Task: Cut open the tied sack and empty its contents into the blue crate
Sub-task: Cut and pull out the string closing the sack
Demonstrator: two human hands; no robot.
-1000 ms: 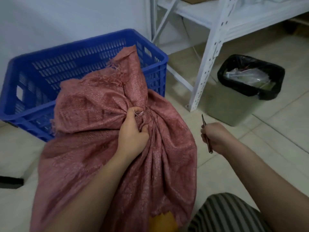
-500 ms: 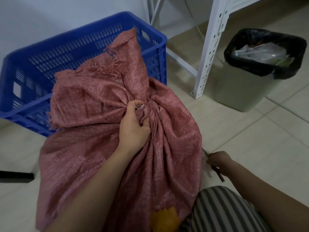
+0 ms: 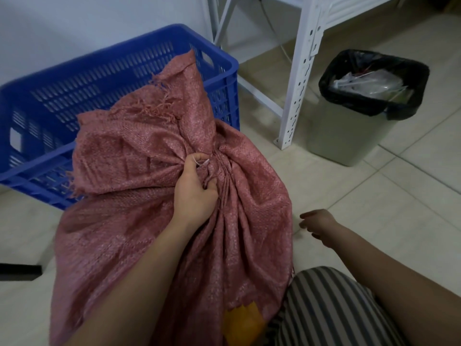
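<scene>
A large pinkish-red woven sack (image 3: pixel 249 221) stands on the tiled floor in front of me. Its loose top flops against the near wall of the blue slatted crate (image 3: pixel 124 48) behind it. My left hand (image 3: pixel 194 191) is closed on the gathered neck of the sack, the thumb next to a thin white tie (image 3: pixel 202 162). To the right of the sack, low over the floor, my right hand (image 3: pixel 315 223) hovers with its fingers apart and nothing visible in it. The crate's inside, where it shows, holds nothing.
A grey waste bin (image 3: pixel 349 143) with a black liner and plastic scraps stands at the right. A white metal shelf post (image 3: pixel 299 78) rises between the bin and the crate. My striped trouser knee (image 3: pixel 329 308) is at the bottom. A dark object (image 3: pixel 20 272) lies at the left edge.
My right hand held a thin dark tool a second ago, dropped down beside the sack, and now shows open without the tool. My left hand has kept its grip on the sack's neck.
</scene>
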